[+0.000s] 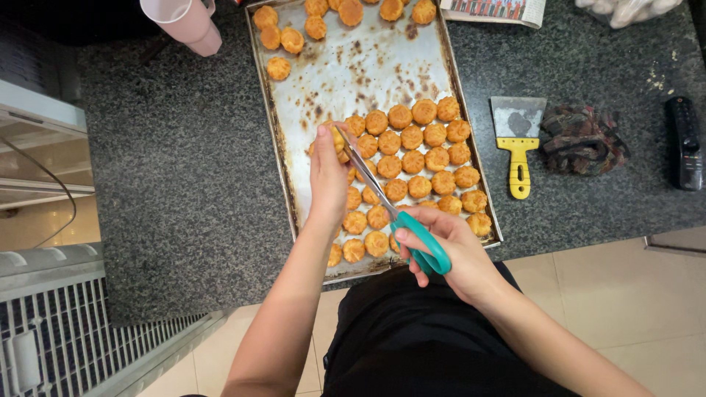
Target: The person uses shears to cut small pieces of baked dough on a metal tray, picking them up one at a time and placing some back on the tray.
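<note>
Holding one small golden pastry (337,140) pinched in its fingertips at frame centre, the left hand (327,176) hovered over the baking tray (323,81). The right hand (448,254) was closed through the teal handles of the scissors (382,202), blades meeting the pastry. Judged early to midway: most pastries (419,158) sat packed in the tray's lower right, a few pastries (283,40) loose at the upper left; which ones were already trimmed could not be told. Around: pink cup (187,22) upper left, yellow-handled scraper (518,140), folded cloth (581,140) and black remote (684,143) at right on the dark counter (169,169). Nothing obstructed the hands.
</note>
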